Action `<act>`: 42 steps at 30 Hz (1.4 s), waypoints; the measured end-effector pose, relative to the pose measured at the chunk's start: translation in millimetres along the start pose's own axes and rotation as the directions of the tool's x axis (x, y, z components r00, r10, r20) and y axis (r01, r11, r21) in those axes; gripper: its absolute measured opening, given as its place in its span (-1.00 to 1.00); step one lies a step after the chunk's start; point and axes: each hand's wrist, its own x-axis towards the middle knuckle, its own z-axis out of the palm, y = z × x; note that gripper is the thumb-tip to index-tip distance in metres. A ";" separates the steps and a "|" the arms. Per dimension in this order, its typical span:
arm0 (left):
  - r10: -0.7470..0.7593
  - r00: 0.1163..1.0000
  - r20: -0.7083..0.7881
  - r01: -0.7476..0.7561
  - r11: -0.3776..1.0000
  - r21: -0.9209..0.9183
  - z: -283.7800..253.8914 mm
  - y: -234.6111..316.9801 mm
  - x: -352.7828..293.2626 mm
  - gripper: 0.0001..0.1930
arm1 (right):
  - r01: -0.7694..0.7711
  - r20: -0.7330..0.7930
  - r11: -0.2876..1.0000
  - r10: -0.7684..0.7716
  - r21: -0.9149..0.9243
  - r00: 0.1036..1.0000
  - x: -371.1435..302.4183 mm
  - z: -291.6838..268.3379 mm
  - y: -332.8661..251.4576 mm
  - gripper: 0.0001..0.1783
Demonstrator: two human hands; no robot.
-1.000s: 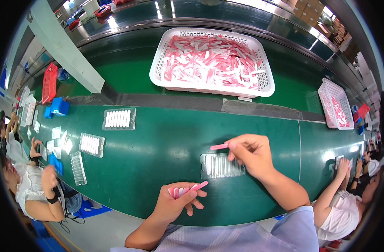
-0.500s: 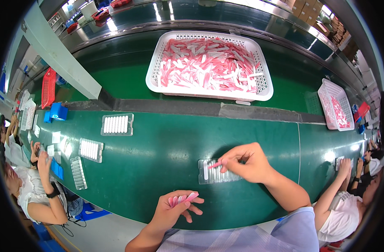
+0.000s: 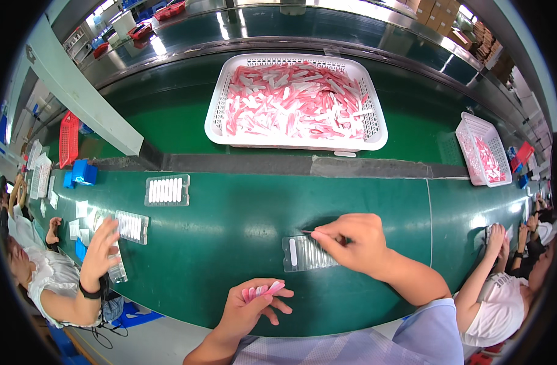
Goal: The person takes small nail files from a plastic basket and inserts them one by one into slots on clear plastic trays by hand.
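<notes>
A clear plastic slotted tray (image 3: pixel 303 253) lies on the green belt (image 3: pixel 230 225) in front of me, with one white piece in its left slot. My right hand (image 3: pixel 354 242) rests on the tray's right part, fingers pinched on a thin pink-and-white piece pressed down at the tray's top edge. My left hand (image 3: pixel 251 304) is nearer my body, over the belt's front edge, holding a small bunch of pink-and-white pieces (image 3: pixel 263 290) between thumb and fingers.
A large white basket (image 3: pixel 230 97) full of pink and white pieces sits beyond the belt; a smaller one (image 3: pixel 473 143) is at right. Filled clear trays (image 3: pixel 167 190) (image 3: pixel 131 226) lie to the left. A person's hand (image 3: pixel 101 252) reaches in at left; another person (image 3: pixel 504 286) works at right.
My right hand came down from above the tray onto it with a pink piece. My left hand stayed near the belt's edge with its bunch. The tray drifted slightly left.
</notes>
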 end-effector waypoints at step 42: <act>0.046 0.999 0.028 -0.047 0.998 0.030 -32.6 -17.4 -32.9 -0.78 | -0.517 0.127 0.565 0.587 0.643 0.800 -7.9 6.1 -23.1 -0.75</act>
